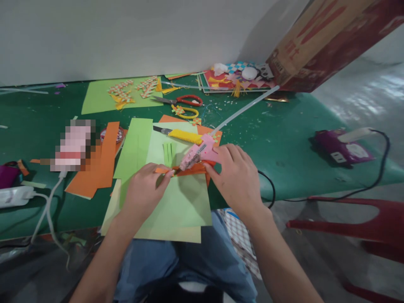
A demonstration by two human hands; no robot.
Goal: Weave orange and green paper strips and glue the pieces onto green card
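Over the light green paper sheet [189, 202] at the near side of the green table [284, 147], pinching an orange paper strip [162, 170] between thumb and fingertips of left hand [142, 185], with almost no gap between them. With right hand [238, 176], to the right, gripping a pink hot-glue gun [202, 150], fingers closed about its handle. Aimed left and near along the gun's long axis, just right of the left thumb; jutting out far and right from its back, a glue stick [246, 110]. Running roughly left to right: the strip, with its pinched end nearer the left hand and more orange below the gun. Impossible to tell: one continuous strip or two pieces. Too dark to make out: contact at the nozzle tip, or any fresh glue. Hidden by the right hand: the trigger.
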